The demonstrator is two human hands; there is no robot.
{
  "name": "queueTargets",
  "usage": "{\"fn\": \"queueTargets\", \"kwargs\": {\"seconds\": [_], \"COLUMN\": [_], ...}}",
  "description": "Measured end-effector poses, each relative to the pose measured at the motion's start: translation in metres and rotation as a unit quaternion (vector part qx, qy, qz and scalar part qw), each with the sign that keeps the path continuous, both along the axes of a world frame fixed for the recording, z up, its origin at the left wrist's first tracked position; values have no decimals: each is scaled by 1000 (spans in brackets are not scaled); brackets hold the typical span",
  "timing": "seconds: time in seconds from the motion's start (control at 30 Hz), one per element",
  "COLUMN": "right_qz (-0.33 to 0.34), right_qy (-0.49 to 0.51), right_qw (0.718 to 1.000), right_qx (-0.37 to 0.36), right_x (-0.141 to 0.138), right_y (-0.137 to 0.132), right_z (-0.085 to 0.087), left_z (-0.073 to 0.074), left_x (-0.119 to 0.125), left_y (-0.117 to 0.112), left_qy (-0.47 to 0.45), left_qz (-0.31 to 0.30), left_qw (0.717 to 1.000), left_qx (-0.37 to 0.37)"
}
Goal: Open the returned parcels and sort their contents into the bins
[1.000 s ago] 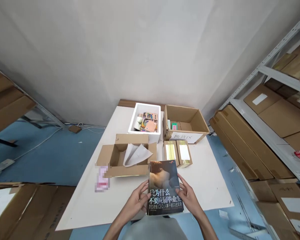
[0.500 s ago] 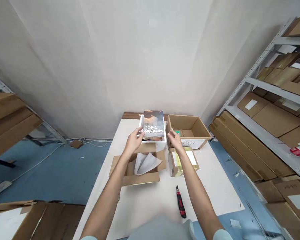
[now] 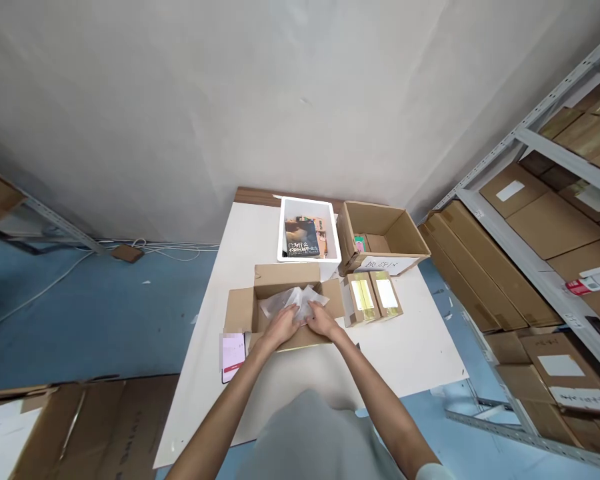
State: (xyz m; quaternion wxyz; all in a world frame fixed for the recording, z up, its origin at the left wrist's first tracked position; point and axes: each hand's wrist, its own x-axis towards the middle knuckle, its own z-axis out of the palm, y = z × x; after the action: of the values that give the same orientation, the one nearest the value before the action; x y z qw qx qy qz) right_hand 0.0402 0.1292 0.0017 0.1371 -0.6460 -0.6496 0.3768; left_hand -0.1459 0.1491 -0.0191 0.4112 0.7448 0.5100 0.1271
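An open cardboard box (image 3: 241, 308) stands on the table in front of me, flaps folded outward. Crumpled, thin white sheet material (image 3: 300, 297) lies inside it. My left hand (image 3: 283, 325) reaches over the near side, fingers closed on the left part of the sheet. On the right part, the fingers of my right hand (image 3: 322, 319) are closed too. Beyond the box, a dark-covered book (image 3: 301, 239) rests on other books in a white foam box (image 3: 336, 233). What lies under the sheet is hidden.
Two taped cartons (image 3: 363, 300) sit right of the open box, with a large cardboard box (image 3: 385, 260) behind them. A phone (image 3: 233, 357) lies by my left forearm. Shelving with cartons (image 3: 535, 220) stands at right; the wall rises behind the table.
Both hands have come back from the book and the large box to the white sheet. The book now lies lower, in the foam box. My right arm now mostly covers the utility knife.
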Motion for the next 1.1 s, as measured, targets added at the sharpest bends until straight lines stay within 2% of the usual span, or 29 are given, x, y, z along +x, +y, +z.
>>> {"fn": "queueTargets", "kwargs": {"seconds": [0.13,0.23,0.3,0.37,0.43,0.47,0.53,0.63,0.7,0.77,0.87,1.0,1.1], "right_qz": [46,50,13,-63,-159,-201,-254,-261,-252,-249,-254,-271,-281], "right_qy": [6,16,26,19,-14,-27,-32,-1,21,41,71,114,156], "right_qw": [998,999,998,989,974,969,963,965,966,965,958,941,923], "right_qx": [-33,-11,56,134,158,142,88,40,52,73,114,171,212], "right_x": [-25,-17,4,33,62,73,88,88,79,69,61,70,89], "right_y": [13,12,7,2,-4,-8,-13,-19,-22,-23,-30,-57,-97], "right_z": [-10,-8,-4,0,0,-1,-6,-12,-12,-8,6,37,63], "left_z": [-6,-4,-2,-2,-5,-8,-14,-17,-12,2,33,91,136], "left_x": [-2,-25,-51,-83,-115,-128,-147,-154,-148,-138,-123,-110,-95], "left_y": [9,5,-2,-9,-13,-14,-12,-9,-10,-14,-26,-50,-72], "left_qy": [22,10,-15,-31,-15,2,39,23,-18,-53,-59,-55,-84], "left_qz": [1,17,69,173,278,328,373,373,373,368,344,333,315], "left_qw": [999,1000,997,978,951,936,926,924,924,927,937,940,943], "left_qx": [-34,-22,33,109,138,128,46,-76,-86,-54,5,57,67]}}
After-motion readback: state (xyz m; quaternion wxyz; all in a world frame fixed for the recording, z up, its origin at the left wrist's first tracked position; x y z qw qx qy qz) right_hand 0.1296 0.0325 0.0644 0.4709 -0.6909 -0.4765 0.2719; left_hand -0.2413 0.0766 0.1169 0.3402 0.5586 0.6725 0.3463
